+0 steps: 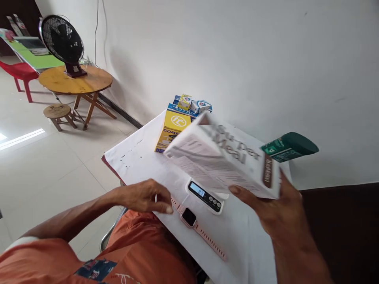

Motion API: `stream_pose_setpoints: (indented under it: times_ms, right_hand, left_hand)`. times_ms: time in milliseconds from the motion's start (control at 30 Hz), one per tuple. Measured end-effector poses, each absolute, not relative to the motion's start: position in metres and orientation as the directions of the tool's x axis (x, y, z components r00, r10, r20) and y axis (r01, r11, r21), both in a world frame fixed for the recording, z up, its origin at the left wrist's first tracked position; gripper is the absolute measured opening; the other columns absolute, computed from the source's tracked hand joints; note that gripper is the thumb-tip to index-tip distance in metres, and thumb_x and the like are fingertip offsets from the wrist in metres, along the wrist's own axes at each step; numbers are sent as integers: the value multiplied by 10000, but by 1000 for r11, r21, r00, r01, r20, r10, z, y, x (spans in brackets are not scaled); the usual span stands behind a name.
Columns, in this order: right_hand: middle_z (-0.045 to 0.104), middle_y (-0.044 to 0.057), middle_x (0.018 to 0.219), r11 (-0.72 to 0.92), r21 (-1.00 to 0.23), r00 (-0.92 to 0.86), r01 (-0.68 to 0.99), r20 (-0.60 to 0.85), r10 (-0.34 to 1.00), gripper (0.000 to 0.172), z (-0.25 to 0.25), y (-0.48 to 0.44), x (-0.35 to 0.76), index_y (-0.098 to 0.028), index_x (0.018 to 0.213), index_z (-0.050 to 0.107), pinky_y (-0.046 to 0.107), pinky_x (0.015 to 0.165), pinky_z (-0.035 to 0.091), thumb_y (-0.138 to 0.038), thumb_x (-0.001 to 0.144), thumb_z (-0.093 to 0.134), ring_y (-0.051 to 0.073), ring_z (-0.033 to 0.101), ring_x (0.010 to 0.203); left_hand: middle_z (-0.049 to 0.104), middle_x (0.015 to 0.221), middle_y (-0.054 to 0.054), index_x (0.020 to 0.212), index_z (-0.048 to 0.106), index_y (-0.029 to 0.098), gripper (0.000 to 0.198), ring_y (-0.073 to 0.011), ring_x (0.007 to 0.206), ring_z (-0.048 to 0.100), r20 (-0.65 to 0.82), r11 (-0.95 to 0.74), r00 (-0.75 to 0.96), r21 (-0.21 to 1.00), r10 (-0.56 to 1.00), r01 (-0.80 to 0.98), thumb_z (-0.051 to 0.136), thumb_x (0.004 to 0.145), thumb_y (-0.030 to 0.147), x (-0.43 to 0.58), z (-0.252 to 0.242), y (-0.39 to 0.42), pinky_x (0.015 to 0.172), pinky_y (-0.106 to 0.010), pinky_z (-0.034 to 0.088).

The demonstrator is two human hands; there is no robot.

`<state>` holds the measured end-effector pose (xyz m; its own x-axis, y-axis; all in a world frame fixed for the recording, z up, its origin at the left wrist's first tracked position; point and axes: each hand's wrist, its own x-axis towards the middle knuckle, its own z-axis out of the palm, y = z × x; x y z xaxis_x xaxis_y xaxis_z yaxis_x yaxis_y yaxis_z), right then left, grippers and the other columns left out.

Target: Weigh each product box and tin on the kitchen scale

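Note:
My right hand [271, 211] grips a large white carton [225, 157] with grey lettering, held tilted just above a small white digital scale [205, 195] whose lit display shows a reading. My left hand [146, 196] hovers at the table's near edge, fingers curled, holding nothing that I can see. It is close to a pink smartwatch [195, 223] lying flat on the white paper cover [139, 161]. The carton is blurred by motion and hides most of the scale.
A yellow and blue box [173, 128] with small boxes [194, 104] on top stands at the table's far end. A green box [288, 148] lies by the wall. A round wooden table [75, 81] with a black fan [62, 41], a stool [57, 112] and a red chair [20, 73] stand to the left.

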<state>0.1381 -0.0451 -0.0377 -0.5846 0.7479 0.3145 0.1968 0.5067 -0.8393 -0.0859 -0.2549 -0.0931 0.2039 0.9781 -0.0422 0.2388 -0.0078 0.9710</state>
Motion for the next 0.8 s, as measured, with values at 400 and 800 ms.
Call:
stream_pose_setpoints:
  times_ms: [400, 800]
  right_hand:
    - [687, 87, 1321, 263, -963, -844, 64, 88, 529, 697, -101, -99, 28, -259, 1280, 544, 403, 875, 664, -441, 713, 906, 264, 693, 1171]
    - [617, 99, 1372, 292, -956, -759, 4, 187, 624, 710, -111, -80, 13, -262, 1325, 529, 424, 875, 661, -455, 731, 867, 282, 630, 1248]
  left_hand:
    - [710, 960, -36, 1048, 722, 221, 400, -157, 792, 635, -41, 276, -452, 840, 891, 468, 516, 1015, 562, -127, -121, -309, 659, -259, 484]
    - [675, 943, -51, 932, 689, 221, 387, -171, 717, 639, 254, 204, -498, 693, 829, 692, 494, 1004, 548, -133, -145, -252, 649, -302, 534]
